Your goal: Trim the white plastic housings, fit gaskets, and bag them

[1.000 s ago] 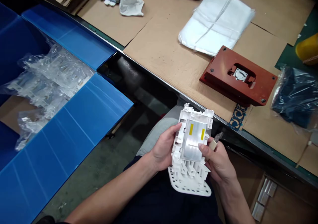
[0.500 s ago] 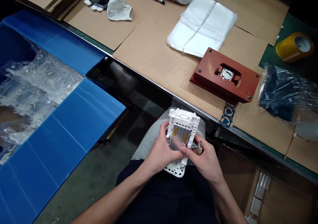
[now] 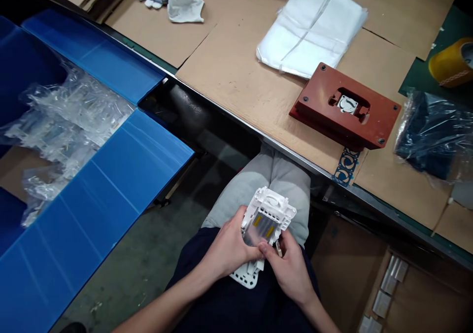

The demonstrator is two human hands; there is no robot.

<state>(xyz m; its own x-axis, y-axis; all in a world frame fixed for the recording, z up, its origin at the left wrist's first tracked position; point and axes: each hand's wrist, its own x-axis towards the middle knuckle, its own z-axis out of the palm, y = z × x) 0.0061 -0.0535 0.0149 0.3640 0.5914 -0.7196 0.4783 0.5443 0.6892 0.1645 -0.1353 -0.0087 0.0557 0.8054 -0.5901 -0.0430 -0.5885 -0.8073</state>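
A white plastic housing point(image 3: 272, 200) with a clear window and two yellow strips is held tilted above my lap. My left hand point(image 3: 231, 244) grips its left side, thumb across the lower front. On the lower right, my right hand point(image 3: 290, 269) is closed round it, its thumb tip close to the left one. A small pale piece point(image 3: 278, 248) shows by the right fingers; I cannot make out what it is. Below the hands a perforated white end point(image 3: 246, 277) of the housing sticks out. The fingers behind the housing are hidden.
On the cardboard-covered table point(image 3: 229, 82) lie a red-brown fixture block point(image 3: 325, 111), a blue patterned strip point(image 3: 346, 167), bundled clear bags point(image 3: 314, 27) and a yellow tape roll point(image 3: 449, 64). A blue bin point(image 3: 111, 175) with bagged parts point(image 3: 74, 106) stands left. An open carton point(image 3: 369, 288) is lower right.
Both hands and the white housing have moved lower and slightly left, towards my body, and the housing leans more. The camera view has shifted a little. The grip looks the same.
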